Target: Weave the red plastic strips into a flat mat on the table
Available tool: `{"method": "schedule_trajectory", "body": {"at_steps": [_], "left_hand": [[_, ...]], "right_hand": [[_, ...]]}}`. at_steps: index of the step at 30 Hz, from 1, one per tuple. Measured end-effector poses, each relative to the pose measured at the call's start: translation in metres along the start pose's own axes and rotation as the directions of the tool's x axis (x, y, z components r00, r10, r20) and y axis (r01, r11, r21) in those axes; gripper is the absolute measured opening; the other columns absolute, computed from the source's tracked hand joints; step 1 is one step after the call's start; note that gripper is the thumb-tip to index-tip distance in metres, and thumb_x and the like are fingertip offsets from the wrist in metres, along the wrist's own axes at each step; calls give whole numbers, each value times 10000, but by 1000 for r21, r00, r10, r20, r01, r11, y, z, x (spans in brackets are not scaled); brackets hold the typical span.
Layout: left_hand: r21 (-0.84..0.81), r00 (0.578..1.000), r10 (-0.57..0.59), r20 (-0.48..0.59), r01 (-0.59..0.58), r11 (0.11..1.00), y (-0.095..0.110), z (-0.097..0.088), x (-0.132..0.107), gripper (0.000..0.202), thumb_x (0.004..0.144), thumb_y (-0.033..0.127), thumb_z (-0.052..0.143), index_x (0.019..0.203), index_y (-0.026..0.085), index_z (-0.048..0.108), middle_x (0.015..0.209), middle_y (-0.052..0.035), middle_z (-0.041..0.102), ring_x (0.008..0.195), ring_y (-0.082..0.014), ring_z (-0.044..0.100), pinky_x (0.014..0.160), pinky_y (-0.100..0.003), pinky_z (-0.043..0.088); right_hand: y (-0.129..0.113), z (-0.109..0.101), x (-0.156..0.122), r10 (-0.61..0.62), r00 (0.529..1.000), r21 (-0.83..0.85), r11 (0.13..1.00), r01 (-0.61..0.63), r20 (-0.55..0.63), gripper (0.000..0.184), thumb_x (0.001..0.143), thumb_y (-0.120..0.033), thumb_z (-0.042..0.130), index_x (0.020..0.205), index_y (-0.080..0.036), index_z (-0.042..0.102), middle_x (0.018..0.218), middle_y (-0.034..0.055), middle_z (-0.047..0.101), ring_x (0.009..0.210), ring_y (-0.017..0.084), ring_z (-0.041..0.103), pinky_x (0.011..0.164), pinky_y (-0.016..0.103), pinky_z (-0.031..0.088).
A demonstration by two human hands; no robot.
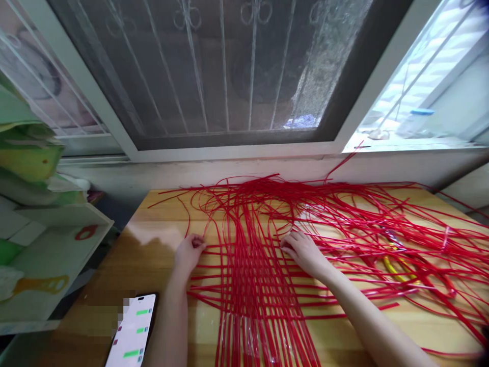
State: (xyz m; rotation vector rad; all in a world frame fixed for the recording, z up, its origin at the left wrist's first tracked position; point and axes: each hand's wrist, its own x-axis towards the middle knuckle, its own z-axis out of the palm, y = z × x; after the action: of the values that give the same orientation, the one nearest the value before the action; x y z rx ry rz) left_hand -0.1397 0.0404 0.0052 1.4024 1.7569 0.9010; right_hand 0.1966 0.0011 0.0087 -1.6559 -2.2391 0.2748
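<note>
- On the wooden counter, between two hands, lies one woven red mesh, its strips too many to count.
- At the mesh's upper left edge, the left hand has its grip pinching one thin red strand.
- At its upper right edge, the right hand bends its fingers over the strips; I cannot tell whether its grip pinches one.
- Wood shows between the left hand and the counter's left edge; near the left forearm lies one lit phone.
- Behind and right of the mesh, loose red strips crowd the counter, crossing over one yellow curved piece.
- Past the far edge rises the wall, under one window frame.
</note>
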Motion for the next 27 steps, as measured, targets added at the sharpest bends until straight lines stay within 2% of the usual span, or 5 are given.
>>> {"method": "schedule_trajectory", "body": {"at_steps": [8,16,19,22,27], "left_hand": [[3,999,-26,34,26,1000,5,-7,-3,187,543,255,637,689,178,549,484,55,541,493,-127,533,508,-231,386],[100,994,-49,95,39,994,2,-5,-4,184,546,201,635,693,176,529,489,58,518,513,-136,527,534,-243,399],[228,999,18,-33,-10,974,11,-2,-7,253,559,151,627,796,179,543,678,-6,581,728,-188,561,705,-309,418],[426,957,238,-168,-147,893,29,0,-14,257,640,177,584,894,175,542,927,-85,583,935,-251,506,835,-384,384],[340,919,369,-138,-306,889,48,0,-40,201,729,225,496,924,184,517,942,-77,574,925,-233,519,820,-371,423]], "right_hand": [[8,-14,-1,-165,980,97,983,154,112,194,822,-199,441,822,-226,632,842,47,609,832,194,515,773,334,401],[19,-21,8,-135,961,233,969,78,241,184,804,-223,471,812,-230,654,846,36,635,807,178,558,742,301,434],[19,-22,7,-90,991,114,990,78,101,179,802,-252,481,835,-227,655,868,53,628,866,207,546,798,350,420],[10,-27,-3,-51,994,45,997,55,-96,207,816,-273,465,940,-234,627,930,66,615,932,221,526,852,382,398],[-14,-40,-39,126,977,154,983,-99,-174,192,826,-329,440,916,-243,586,949,66,611,887,212,557,770,347,447]]}}
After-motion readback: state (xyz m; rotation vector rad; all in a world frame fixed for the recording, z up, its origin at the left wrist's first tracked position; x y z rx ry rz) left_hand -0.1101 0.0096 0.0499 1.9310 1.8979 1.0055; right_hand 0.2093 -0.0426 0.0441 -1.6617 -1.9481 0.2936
